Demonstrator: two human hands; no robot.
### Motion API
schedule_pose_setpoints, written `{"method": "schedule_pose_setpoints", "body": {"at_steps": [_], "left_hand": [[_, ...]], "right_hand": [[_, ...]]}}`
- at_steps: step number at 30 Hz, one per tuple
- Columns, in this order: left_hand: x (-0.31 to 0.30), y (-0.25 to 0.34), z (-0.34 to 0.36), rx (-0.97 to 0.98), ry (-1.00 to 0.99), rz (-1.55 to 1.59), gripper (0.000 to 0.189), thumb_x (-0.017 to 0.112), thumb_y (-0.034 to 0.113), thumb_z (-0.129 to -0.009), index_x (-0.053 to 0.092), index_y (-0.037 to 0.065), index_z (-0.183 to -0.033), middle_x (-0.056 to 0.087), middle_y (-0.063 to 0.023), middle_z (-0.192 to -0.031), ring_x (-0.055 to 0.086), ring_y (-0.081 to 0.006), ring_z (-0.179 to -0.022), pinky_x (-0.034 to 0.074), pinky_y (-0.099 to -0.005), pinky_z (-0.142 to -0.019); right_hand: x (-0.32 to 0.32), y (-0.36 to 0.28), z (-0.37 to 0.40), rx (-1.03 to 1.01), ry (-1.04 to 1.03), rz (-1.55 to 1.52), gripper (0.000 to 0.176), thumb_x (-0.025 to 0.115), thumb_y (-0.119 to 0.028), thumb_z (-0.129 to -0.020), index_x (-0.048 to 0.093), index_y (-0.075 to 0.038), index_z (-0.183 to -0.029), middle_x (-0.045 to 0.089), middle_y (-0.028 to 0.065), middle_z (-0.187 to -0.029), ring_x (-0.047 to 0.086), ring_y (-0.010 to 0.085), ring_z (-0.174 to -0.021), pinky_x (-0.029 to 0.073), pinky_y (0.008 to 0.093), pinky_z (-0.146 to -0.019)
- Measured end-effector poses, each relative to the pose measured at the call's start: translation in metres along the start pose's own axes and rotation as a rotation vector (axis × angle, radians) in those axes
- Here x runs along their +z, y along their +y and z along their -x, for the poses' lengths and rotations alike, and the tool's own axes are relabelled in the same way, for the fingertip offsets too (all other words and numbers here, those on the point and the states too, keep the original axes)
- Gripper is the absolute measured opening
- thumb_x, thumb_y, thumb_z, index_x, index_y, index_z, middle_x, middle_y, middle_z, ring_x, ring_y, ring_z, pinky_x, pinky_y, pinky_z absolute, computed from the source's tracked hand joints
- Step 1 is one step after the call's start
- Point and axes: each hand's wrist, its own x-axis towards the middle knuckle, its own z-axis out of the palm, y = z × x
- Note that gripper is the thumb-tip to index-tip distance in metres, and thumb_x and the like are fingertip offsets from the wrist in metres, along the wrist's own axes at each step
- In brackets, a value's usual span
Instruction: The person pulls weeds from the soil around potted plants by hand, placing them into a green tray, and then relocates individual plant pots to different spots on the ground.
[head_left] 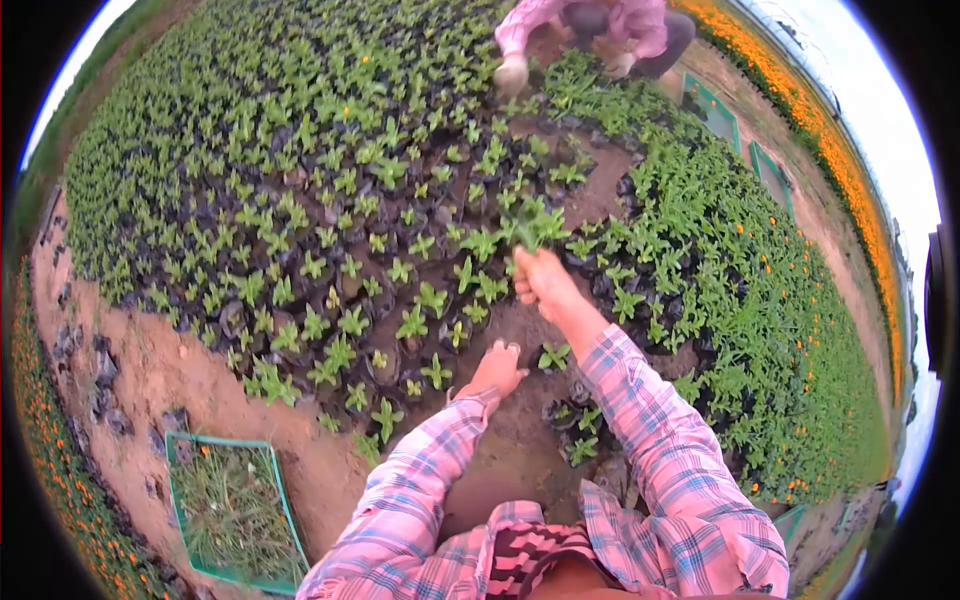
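My right hand [545, 280] is closed around the lower stems of a leafy green plant [537, 226], whose leaves point away from me and look slightly blurred. Whether roots hang below the fist cannot be seen. Closer to my body, my left hand [495, 370] reaches low over the bare brown soil [515, 420], thumb and fingers apart, with nothing visible between them. Just right of it stands a small seedling [553, 356]. Many seedlings in black plastic bags [410, 322] fill the ground on the left of both hands.
Across the bed a person in a pink sleeve [515, 35] bends down among the plants. Denser greenery [740, 330] grows on the right. A green-edged crate [235, 505] of pulled plants lies at lower left. Orange flowers [830, 130] line the far right.
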Motion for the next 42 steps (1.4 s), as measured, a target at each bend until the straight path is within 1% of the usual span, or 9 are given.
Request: {"method": "schedule_pose_setpoints", "body": {"at_steps": [4, 12, 15, 16, 22, 24, 30, 40, 42], "left_hand": [[0.033, -0.022, 0.047, 0.071, 0.401, 0.208, 0.041, 0.067, 0.024, -0.077, 0.052, 0.0, -0.107, 0.05, -0.0214, -0.109, 0.051, -0.0382, -0.101, 0.044, -0.0425, -0.087], [0.012, -0.046, 0.095, 0.033, 0.273, 0.27, 0.03, 0.067, 0.022, -0.076, 0.056, 0.0, -0.091, 0.057, -0.0217, -0.096, 0.057, -0.0385, -0.088, 0.046, -0.0462, -0.076], [0.014, -0.053, 0.112, 0.061, 0.243, 0.242, 0.031, 0.066, 0.024, -0.074, 0.057, 0.0, -0.091, 0.058, -0.021, -0.091, 0.057, -0.0362, -0.085, 0.046, -0.0449, -0.073], [0.014, -0.057, 0.113, 0.061, 0.233, 0.24, 0.032, 0.066, 0.024, -0.073, 0.057, 0.0, -0.091, 0.058, -0.0207, -0.09, 0.057, -0.0354, -0.084, 0.046, -0.0445, -0.072], [0.02, -0.078, 0.108, 0.106, 0.156, 0.275, 0.034, 0.065, 0.029, -0.072, 0.058, 0.001, -0.089, 0.059, -0.0182, -0.083, 0.057, -0.0297, -0.079, 0.046, -0.0409, -0.067], [0.03, -0.088, 0.096, 0.113, 0.122, 0.323, 0.032, 0.064, 0.031, -0.075, 0.058, 0.002, -0.087, 0.06, -0.0157, -0.084, 0.056, -0.0257, -0.08, 0.045, -0.0381, -0.067], [0.009, -0.075, 0.093, 0.013, 0.238, 0.58, 0.019, 0.067, 0.017, -0.078, 0.058, 0.001, -0.085, 0.06, -0.0121, -0.081, 0.057, -0.0246, -0.077, 0.046, -0.0345, -0.071], [0.021, -0.049, 0.034, -0.005, -0.05, 0.639, 0.024, 0.062, 0.024, -0.084, 0.056, 0.002, -0.093, 0.058, -0.0115, -0.092, 0.055, -0.0227, -0.086, 0.043, -0.0344, -0.077], [0.041, -0.048, 0.022, -0.015, 0.064, 0.638, 0.026, 0.063, 0.025, -0.083, 0.056, 0.002, -0.093, 0.058, -0.0121, -0.086, 0.056, -0.0245, -0.08, 0.044, -0.0343, -0.074]], "right_hand": [[0.016, -0.012, 0.016, -0.194, 0.003, -0.115, 0.017, 0.056, -0.024, -0.087, 0.051, -0.01, -0.08, 0.047, -0.0004, -0.06, 0.042, 0.0112, -0.043, 0.031, 0.0247, -0.036], [0.212, -0.022, 0.093, -0.68, -0.126, -0.557, 0.012, 0.043, -0.003, -0.091, 0.052, -0.001, -0.1, 0.056, 0.0064, -0.078, 0.043, 0.0087, -0.05, 0.031, 0.0195, -0.039], [0.31, 0.076, 0.123, -1.445, -0.129, 1.254, 0.028, 0.056, -0.012, -0.082, 0.054, 0.001, -0.107, 0.061, 0.0117, -0.1, 0.057, 0.0252, -0.093, 0.046, 0.0376, -0.081], [0.321, 0.074, 0.183, -0.914, -0.802, 0.653, 0.036, 0.061, -0.023, -0.081, 0.054, 0.0, -0.108, 0.06, 0.0126, -0.107, 0.056, 0.0284, -0.097, 0.045, 0.0376, -0.087], [0.251, 0.145, 0.132, -1.041, -0.882, 0.531, 0.042, 0.06, -0.035, -0.085, 0.055, 0.002, -0.103, 0.06, 0.0175, -0.098, 0.061, 0.028, -0.09, 0.05, 0.038, -0.079], [0.195, 0.154, 0.092, -0.04, -0.739, 0.052, 0.032, 0.05, -0.031, -0.093, 0.056, 0.0, -0.093, 0.06, 0.0106, -0.085, 0.062, 0.0185, -0.079, 0.051, 0.0316, -0.071], [-0.015, 0.141, 0.06, -0.242, 0.167, -0.052, 0.024, 0.048, -0.025, -0.094, 0.056, -0.004, -0.087, 0.056, 0.0033, -0.069, 0.055, 0.0122, -0.058, 0.046, 0.0245, -0.054], [-0.095, 0.197, 0.142, -0.078, 0.187, 0.597, 0.015, 0.056, -0.017, -0.089, 0.055, -0.001, -0.09, 0.056, 0.0025, -0.069, 0.056, 0.008, -0.058, 0.047, 0.023, -0.052], [-0.087, 0.234, 0.149, -0.464, 0.29, 1.11, 0.036, 0.062, -0.013, -0.081, 0.05, -0.002, -0.113, 0.057, 0.0169, -0.088, 0.061, 0.0279, -0.075, 0.05, 0.0368, -0.062]]}}
